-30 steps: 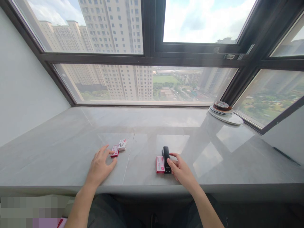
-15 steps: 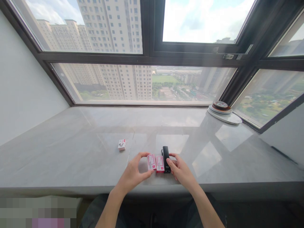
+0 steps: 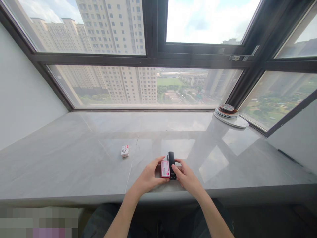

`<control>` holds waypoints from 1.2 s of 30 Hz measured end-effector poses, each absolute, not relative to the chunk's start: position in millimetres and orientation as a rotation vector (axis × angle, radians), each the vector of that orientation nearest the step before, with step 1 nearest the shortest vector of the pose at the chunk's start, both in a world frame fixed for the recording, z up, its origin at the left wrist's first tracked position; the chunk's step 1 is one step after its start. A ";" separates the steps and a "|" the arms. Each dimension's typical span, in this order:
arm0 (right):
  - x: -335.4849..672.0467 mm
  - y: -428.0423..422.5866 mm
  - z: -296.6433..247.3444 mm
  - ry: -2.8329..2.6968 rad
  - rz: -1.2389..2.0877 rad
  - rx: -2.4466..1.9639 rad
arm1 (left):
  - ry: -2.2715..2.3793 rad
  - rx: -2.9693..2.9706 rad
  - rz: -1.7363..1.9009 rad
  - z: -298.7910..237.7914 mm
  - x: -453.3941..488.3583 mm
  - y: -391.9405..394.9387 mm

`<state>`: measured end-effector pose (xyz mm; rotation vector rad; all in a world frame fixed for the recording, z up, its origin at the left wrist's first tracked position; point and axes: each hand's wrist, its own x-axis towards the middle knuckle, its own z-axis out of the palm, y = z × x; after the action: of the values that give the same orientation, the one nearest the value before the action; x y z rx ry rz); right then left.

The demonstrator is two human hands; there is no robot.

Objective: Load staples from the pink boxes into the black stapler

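Observation:
A black stapler [image 3: 171,158] lies on the grey stone sill [image 3: 74,158] near its front edge. My right hand [image 3: 188,177] grips the stapler's near end from the right with thumb and fingers. A small red-and-white box [image 3: 165,169] sits right against the stapler's left side. My left hand [image 3: 148,177] pinches this box, thumb on its far edge and fingers below. Only one red box shows; whether a second lies under it I cannot tell. A small white box [image 3: 124,151] lies alone further left.
A stack of round plates [image 3: 229,114] stands at the back right corner by the window frame [image 3: 148,61]. A white wall [image 3: 22,99] closes the left side. The sill's front edge runs just under my wrists.
My left hand picked a red box up beside the white box and carried it right, up to the red box and stapler. Two red boxes showed earlier; now only one shows. My right hand stayed put.

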<state>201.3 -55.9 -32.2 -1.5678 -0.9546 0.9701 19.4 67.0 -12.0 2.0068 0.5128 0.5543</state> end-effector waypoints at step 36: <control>201.2 -58.9 -33.1 -0.982 0.938 -1.573 | 1.378 2.196 0.513 -14.7 -44.0 162.1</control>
<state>201.2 -58.9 -33.1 -1.5731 -0.9825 0.9383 -44.0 162.1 -14.7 2.1961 1.3775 0.5134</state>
